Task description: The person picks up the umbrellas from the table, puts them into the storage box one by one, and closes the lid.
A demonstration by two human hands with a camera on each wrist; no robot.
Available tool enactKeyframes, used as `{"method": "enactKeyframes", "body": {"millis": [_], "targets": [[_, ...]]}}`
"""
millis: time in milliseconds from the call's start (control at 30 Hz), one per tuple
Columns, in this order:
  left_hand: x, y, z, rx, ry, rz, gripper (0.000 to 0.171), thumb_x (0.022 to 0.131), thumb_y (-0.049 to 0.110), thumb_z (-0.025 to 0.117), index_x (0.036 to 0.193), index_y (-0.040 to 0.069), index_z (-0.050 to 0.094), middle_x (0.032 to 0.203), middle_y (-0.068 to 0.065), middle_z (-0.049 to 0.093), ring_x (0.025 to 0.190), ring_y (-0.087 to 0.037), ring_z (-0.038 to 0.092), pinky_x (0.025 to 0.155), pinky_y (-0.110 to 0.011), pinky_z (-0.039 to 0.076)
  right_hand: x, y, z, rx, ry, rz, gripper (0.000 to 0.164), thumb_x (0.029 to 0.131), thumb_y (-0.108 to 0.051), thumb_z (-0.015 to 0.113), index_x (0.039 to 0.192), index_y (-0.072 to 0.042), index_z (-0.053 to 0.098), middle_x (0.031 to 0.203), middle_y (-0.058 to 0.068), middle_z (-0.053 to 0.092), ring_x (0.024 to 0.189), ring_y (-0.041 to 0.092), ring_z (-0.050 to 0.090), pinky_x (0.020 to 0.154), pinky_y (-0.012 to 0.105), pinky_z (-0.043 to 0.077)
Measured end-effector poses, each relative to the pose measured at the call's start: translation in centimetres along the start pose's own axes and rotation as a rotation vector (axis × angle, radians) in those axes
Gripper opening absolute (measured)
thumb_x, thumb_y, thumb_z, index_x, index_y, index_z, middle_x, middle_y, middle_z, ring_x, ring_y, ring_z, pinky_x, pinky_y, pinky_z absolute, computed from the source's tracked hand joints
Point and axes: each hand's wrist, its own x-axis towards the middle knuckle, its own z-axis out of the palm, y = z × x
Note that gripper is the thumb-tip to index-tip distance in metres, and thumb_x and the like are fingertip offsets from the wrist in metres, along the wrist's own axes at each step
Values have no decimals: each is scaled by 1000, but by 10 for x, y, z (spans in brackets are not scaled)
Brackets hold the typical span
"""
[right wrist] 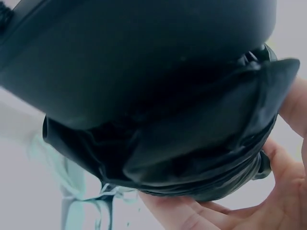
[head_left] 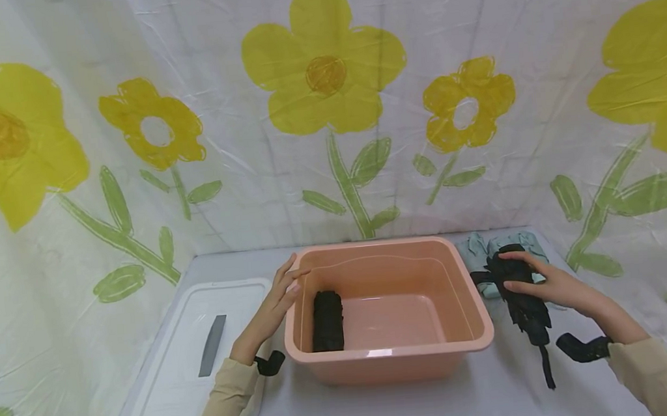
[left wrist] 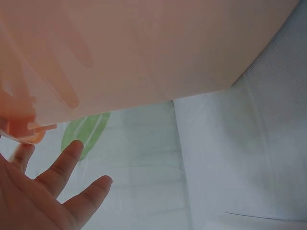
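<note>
My right hand (head_left: 557, 283) grips a black folded umbrella (head_left: 518, 285) to the right of the tub, its strap dangling from the near end. In the right wrist view the umbrella's loose fabric (right wrist: 201, 143) fills most of the picture, with fingers (right wrist: 177, 213) curled round it. A pink plastic tub (head_left: 380, 353) stands in the middle of the table. My left hand (head_left: 271, 311) rests at the tub's left rim with its fingers spread. In the left wrist view, the fingers (left wrist: 91, 199) look straight, beside the tub wall. Inside the tub, a dark rolled bundle (head_left: 327, 323) lies against the left side.
A white lid (head_left: 170, 377) with a grey handle (head_left: 212, 345) lies on the table left of the tub. Light blue-green cloth (head_left: 472, 252) lies behind the umbrella at the back right. A curtain with yellow flowers (head_left: 325, 75) hangs behind the table.
</note>
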Motion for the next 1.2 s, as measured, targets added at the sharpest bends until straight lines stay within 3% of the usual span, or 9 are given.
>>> {"method": "enactKeyframes", "body": {"millis": [367, 733, 933, 1200], "targets": [[0, 0, 0, -1, 9, -4, 38, 97, 7, 35, 134, -2, 43, 153, -20, 6, 139, -41, 7, 101, -67, 19, 6, -21, -9, 52, -20, -49, 67, 92, -38, 55, 145, -17, 22, 146, 27, 19, 126, 54, 21, 81, 71, 32], [0, 1, 0, -3, 1, -5, 38, 98, 6, 35, 134, -1, 42, 153, -21, 6, 139, -41, 6, 100, -67, 20, 17, -36, -10, 95, -39, -42, 69, 91, -40, 56, 146, -17, 20, 147, 27, 15, 127, 55, 19, 76, 67, 40], [-1, 1, 1, -3, 4, -8, 38, 98, 7, 36, 134, -1, 42, 153, -20, 6, 140, -40, 6, 101, -67, 20, 20, -48, -10, 99, -38, -39, 69, 91, -42, 54, 146, -20, 19, 148, 25, 14, 127, 53, 19, 78, 68, 38], [0, -4, 2, 9, 17, -6, 37, 98, 8, 36, 133, 0, 43, 153, -19, 7, 139, -40, 7, 101, -67, 20, 24, -59, -6, 136, -48, -68, 68, 91, -39, 56, 146, -22, 20, 144, 23, 26, 125, 49, 26, 78, 60, 43]]}}
